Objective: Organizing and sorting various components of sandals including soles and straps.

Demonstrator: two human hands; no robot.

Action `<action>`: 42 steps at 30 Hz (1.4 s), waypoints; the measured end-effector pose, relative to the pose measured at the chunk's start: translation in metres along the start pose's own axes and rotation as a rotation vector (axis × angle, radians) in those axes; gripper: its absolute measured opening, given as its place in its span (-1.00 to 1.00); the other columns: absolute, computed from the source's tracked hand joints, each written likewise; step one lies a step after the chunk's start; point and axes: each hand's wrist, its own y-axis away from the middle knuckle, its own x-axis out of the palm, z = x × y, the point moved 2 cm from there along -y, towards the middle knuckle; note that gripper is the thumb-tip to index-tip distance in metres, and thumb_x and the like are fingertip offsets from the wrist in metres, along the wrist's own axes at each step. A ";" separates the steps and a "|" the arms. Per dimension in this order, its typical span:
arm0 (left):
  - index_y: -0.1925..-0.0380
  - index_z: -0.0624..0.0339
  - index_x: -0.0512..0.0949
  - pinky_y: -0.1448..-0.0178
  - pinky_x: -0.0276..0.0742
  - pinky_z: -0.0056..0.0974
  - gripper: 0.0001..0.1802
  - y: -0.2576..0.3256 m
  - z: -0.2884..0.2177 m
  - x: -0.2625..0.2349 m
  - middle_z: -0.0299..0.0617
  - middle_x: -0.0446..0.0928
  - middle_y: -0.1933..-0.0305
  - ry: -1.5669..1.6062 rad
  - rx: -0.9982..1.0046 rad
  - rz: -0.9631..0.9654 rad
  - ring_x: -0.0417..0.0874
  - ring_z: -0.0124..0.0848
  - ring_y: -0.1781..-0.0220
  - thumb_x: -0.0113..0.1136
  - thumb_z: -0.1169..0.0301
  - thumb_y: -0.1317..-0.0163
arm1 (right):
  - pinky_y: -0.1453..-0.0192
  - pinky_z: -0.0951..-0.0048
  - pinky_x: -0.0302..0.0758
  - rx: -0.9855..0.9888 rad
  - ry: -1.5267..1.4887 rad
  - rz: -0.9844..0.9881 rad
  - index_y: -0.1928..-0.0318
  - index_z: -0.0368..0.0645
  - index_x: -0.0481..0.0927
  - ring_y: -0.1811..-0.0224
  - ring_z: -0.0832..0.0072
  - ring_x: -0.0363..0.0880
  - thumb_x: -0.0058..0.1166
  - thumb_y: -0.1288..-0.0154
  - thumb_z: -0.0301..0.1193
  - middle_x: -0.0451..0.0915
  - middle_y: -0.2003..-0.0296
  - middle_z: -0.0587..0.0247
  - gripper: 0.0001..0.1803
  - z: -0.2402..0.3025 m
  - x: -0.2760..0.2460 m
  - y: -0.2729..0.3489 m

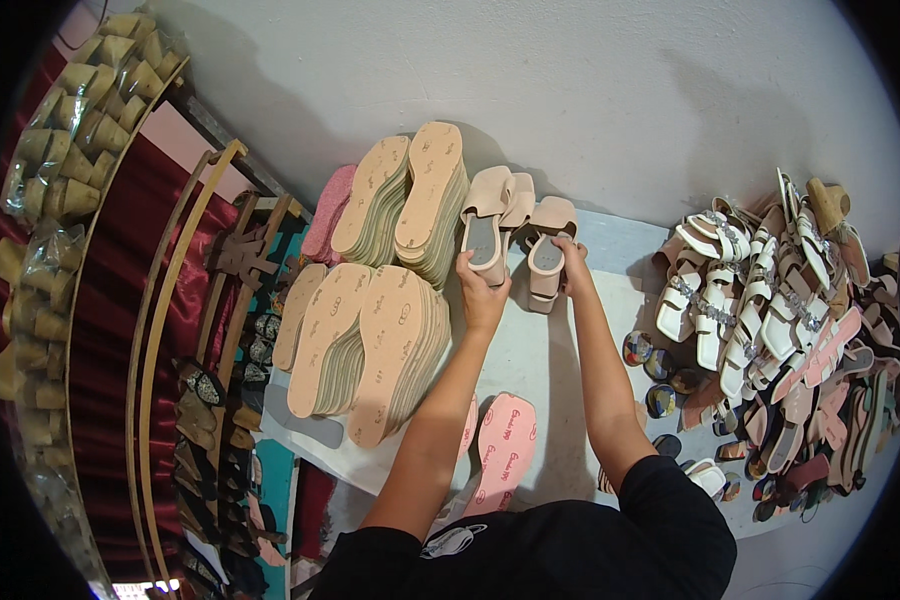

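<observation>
My left hand (483,292) is closed round the heel end of a beige slide sandal (488,245) with a grey footbed. My right hand (572,265) grips the right side of a second beige slide sandal (553,213), near its heel. Both sandals point toward the wall at the back of the table. Another beige sandal (519,198) shows partly behind the left one. Just left of my left hand stand tall stacks of tan sole-shaped insoles (430,190), with more insole stacks (402,325) nearer me. A pink printed insole (507,445) lies below, between my forearms.
A heap of white strappy sandals (735,290) and pink ones (835,345) covers the right side of the white table (515,350). A fuzzy pink piece (328,215) leans at the back left. Leftward are a wooden rack (185,270) and bagged heel blocks (75,150).
</observation>
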 end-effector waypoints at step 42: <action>-0.03 0.31 0.10 0.12 0.41 -0.15 -0.18 0.000 0.016 -0.005 0.16 0.45 0.18 -0.160 -0.157 0.208 0.51 -0.03 0.15 0.33 0.26 0.19 | -0.06 0.22 0.28 -0.397 0.900 0.050 -0.07 -0.37 0.14 -0.05 -0.04 0.28 -0.05 -0.08 -0.30 0.31 0.08 -0.41 -0.41 0.017 0.079 -0.012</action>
